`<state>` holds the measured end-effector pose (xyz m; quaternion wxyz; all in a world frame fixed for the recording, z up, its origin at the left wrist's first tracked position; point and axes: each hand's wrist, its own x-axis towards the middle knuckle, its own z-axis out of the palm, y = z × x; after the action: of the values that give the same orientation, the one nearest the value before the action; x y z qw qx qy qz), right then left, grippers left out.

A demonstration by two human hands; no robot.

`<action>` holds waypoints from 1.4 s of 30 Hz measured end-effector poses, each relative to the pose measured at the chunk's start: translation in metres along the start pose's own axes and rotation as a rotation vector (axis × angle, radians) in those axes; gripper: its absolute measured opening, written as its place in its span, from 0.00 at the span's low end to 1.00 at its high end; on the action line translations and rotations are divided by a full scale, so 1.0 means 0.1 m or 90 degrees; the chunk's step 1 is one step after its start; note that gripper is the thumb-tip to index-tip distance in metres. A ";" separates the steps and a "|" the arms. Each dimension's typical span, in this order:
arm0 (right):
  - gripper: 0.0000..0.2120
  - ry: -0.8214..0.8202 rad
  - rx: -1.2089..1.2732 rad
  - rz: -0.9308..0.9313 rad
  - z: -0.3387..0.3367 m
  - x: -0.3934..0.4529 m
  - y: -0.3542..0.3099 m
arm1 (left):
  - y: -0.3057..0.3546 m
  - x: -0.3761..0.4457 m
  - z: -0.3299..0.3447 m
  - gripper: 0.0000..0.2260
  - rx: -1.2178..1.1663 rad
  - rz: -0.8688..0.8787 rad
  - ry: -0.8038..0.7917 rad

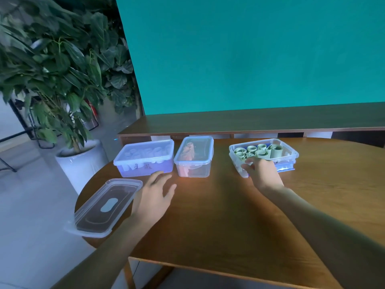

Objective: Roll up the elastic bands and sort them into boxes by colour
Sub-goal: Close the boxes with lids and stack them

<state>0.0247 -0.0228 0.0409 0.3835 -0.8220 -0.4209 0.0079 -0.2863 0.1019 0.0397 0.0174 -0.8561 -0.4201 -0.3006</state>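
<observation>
Right hand fingertips hidden behind box rim

Three boxes are set in a row along the far edge of the table. The left box is closed by a lid and is placed near the far left corner; the middle box is set just beside it on the right, also lidded, with a roll held inside. The right box is placed well apart from the middle one, lidless, and rolled bands are packed upright inside it. A loose lid is laid at the left edge of the table, partly overhanging it. A shelf is set behind the table, and a potted plant is placed on the floor to the left.
</observation>
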 end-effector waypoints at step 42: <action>0.14 0.014 0.088 -0.161 -0.09 -2.44 -0.90 | -0.51 -1.65 -0.82 0.15 -0.237 -0.004 -0.029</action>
<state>-0.1915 -0.1666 0.0288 0.4415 -0.7340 -0.5156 -0.0205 -0.4413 -0.0051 0.0077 -0.1518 -0.8497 -0.3605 -0.3536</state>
